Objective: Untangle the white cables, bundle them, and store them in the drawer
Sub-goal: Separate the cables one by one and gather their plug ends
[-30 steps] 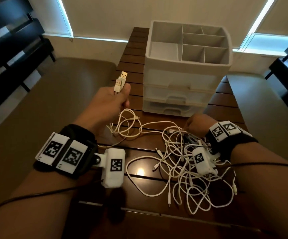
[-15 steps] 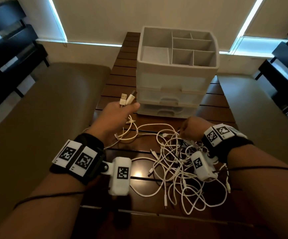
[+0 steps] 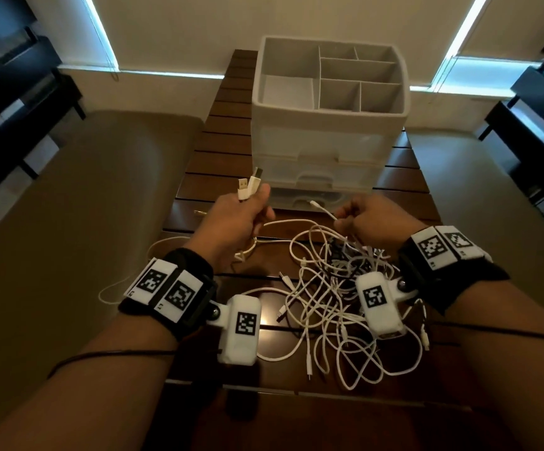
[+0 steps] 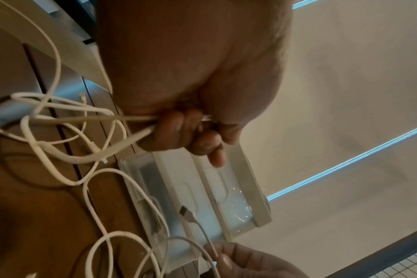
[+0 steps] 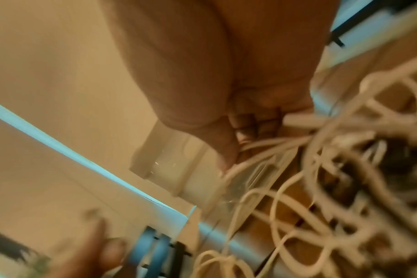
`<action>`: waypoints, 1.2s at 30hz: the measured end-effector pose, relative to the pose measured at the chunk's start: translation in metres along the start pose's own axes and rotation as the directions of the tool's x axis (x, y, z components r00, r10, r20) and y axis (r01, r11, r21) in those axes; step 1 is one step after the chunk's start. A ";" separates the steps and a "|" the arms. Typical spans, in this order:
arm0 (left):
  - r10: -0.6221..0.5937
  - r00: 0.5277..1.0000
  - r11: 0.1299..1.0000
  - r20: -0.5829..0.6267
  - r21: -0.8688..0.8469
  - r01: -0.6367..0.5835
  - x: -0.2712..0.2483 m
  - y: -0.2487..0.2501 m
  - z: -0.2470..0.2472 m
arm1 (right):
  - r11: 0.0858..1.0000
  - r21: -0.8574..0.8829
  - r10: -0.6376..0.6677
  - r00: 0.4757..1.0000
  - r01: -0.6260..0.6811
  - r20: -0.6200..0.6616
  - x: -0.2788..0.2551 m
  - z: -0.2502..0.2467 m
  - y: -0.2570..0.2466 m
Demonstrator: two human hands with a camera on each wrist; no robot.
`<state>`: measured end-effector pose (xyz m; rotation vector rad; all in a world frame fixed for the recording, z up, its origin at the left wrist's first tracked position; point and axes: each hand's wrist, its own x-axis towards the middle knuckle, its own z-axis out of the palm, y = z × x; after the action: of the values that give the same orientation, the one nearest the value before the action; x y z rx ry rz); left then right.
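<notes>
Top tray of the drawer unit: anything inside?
The top tray shows only bare dividers and compartment floors; its near floor edges are hidden by the front wall. The white cables lie on the table.

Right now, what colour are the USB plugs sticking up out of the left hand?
White housings with metal tips on the USB plugs, gripped in the left hand; clearest in the head view.
</notes>
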<state>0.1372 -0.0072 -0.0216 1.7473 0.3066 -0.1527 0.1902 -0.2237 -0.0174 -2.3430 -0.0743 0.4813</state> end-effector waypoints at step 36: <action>0.427 0.895 0.731 0.131 0.532 -0.427 0.000 -0.010 -0.008 | 0.903 -0.352 -0.246 0.968 0.248 0.050 -0.020 0.010 -0.010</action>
<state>0.1343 0.0020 -0.0293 2.3472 -0.1778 0.1127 0.1690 -0.2136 -0.0106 -2.6358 -0.4941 0.3693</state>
